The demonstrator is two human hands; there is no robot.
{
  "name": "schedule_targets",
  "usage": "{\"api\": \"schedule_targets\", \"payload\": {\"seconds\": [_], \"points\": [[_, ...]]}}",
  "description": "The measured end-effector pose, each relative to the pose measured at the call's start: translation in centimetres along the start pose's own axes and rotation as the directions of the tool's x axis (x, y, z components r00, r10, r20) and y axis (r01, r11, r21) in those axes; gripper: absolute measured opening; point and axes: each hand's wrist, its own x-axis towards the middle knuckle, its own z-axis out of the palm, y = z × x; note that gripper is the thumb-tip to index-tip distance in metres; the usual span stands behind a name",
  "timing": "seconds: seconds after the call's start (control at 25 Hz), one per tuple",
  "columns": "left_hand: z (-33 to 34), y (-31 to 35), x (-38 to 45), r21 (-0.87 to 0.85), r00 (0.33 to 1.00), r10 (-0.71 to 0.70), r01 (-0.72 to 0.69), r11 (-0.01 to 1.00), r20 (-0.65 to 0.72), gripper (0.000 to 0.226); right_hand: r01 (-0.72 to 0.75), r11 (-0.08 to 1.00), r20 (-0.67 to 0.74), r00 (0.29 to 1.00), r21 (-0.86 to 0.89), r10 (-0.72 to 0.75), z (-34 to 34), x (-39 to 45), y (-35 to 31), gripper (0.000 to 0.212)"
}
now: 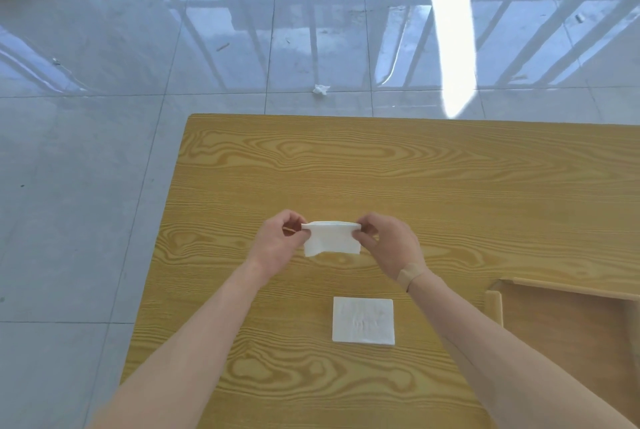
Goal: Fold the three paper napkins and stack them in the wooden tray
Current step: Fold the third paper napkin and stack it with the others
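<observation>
From the head view, a white napkin point(331, 237) is held up above the table point(450, 186), doubled over, pinched at one end by the left hand point(278, 244) and at the other by the right hand point(389, 243); a second napkin point(363, 320) lies flat nearer than the right hand; the wooden tray point(493, 307) sits right of the right wrist, partly cut off.
</observation>
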Motion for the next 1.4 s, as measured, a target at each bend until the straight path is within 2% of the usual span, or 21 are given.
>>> {"api": "schedule_targets", "payload": {"seconds": [0.12,0.24,0.36,0.6,0.76,0.92,1.12,1.4], "points": [[0.5,-0.1,-2.4,-0.134,0.999,-0.050,0.052,0.990,0.013,0.007,-0.108,0.980,0.018,0.994,0.170,0.106,-0.5,-2.5,0.2,0.008],[1.0,-0.3,-4.7,-0.279,0.995,-0.093,0.101,0.955,0.041,0.012,-0.236,0.904,0.094,0.972,0.357,0.217,-0.2,-5.3,0.4,0.006],[1.5,-0.9,-7.1,-0.329,0.987,-0.131,0.153,0.932,0.089,0.014,-0.314,0.821,0.125,0.949,0.476,0.290,0.3,-8.4,0.1,0.007],[2.1,-3.6,-11.8,-0.324,0.965,-0.129,0.200,0.925,0.229,0.016,-0.365,0.745,0.099,0.921,0.558,0.377,1.5,-14.6,-0.4,0.007],[2.3,-5.4,-14.2,-0.302,0.960,-0.154,0.222,0.927,0.233,0.009,-0.421,0.724,0.132,0.897,0.546,0.421,2.0,-18.2,-0.9,0.005],[2.9,-6.2,-15.7,-0.282,0.960,-0.189,0.244,0.928,0.208,0.003,-0.438,0.743,0.162,0.894,0.506,0.417,1.9,-20.3,-1.1,0.013],[4.2,-6.2,-15.9,-0.250,0.960,-0.204,0.249,0.936,0.193,0.004,-0.428,0.768,0.118,0.897,0.476,0.427,1.7,-19.7,0.4,0.005],[6.8,-5.1,-15.0,-0.116,0.982,-0.158,0.170,0.979,0.103,0.005,-0.454,0.819,0.132,0.890,0.351,0.436,1.5,-17.4,3.7,0.006]]}}
